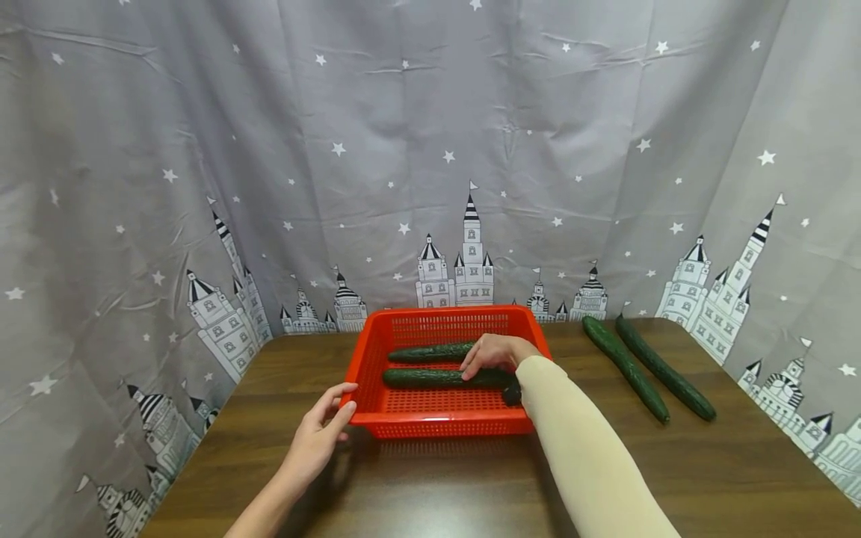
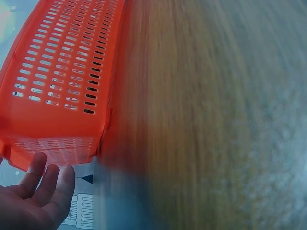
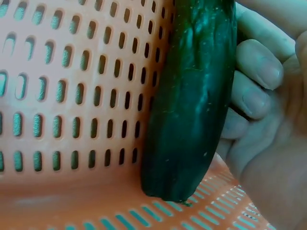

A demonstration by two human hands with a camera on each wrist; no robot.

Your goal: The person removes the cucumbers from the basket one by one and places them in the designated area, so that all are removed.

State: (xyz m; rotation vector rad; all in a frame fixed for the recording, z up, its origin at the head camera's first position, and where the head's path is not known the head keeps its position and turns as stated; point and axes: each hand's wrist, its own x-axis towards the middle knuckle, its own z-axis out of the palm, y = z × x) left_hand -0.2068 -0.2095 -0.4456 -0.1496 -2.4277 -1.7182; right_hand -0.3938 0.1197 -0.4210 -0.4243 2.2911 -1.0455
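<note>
A red plastic basket (image 1: 444, 422) with slotted walls stands on the wooden table, two green cucumbers lying crosswise inside it. My left hand (image 1: 319, 430) holds the basket's near left corner, thumb and fingertips at the rim; in the left wrist view its fingers (image 2: 62, 191) touch the end wall. Over the basket's right half, my right hand (image 1: 494, 355) grips the nearer cucumber (image 1: 424, 378). The right wrist view shows this cucumber (image 3: 192, 105) close up, with curled fingertips against its side. The farther cucumber (image 1: 427, 353) lies behind it, its right end hidden by the hand.
To the right of the basket, two more long cucumbers, a nearer one (image 1: 625, 368) and an outer one (image 1: 666, 368), lie slanting side by side on the table (image 1: 430, 493). A grey curtain (image 1: 377, 112) with stars and castles hangs behind and at both sides.
</note>
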